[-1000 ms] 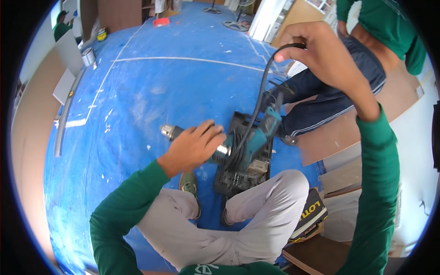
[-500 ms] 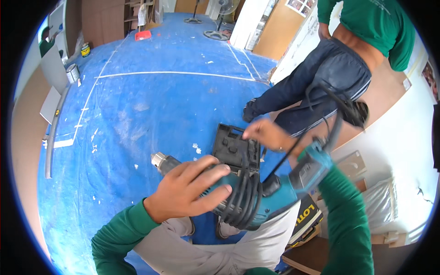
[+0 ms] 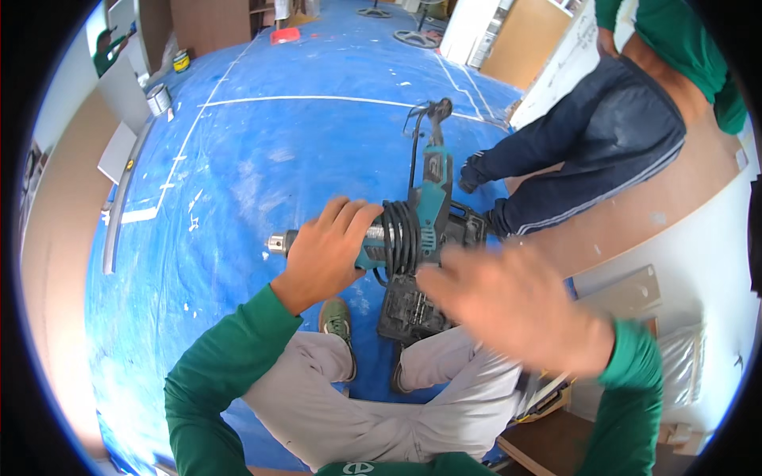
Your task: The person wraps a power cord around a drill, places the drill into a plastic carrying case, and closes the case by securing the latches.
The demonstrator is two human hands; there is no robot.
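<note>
A teal and black power drill [image 3: 433, 200] is held up in front of me, its handle pointing away and its metal chuck to the left. My left hand [image 3: 332, 247] wraps over the drill's front body, just behind the chuck. Several turns of black cord [image 3: 402, 238] are wound around the drill beside that hand. My right hand [image 3: 516, 305] is near the drill's rear end, smeared by motion, so its fingers cannot be read. Below lies an opened black tool case [image 3: 405, 311] with small dark pieces in it, partly hidden by the drill and my right hand.
Blue sheeting [image 3: 262, 174] marked with white tape covers the floor. At right a co-worker in dark trousers [image 3: 595, 147] bends over beside a brown board [image 3: 651, 214]. A long metal bar [image 3: 119, 226], a paint can [image 3: 159, 99] and a red dustpan [image 3: 284, 36] lie farther off.
The drill has turned so its handle, earlier toward the right, now points away from me. My right hand has moved nearer and lower. More of the open case shows.
</note>
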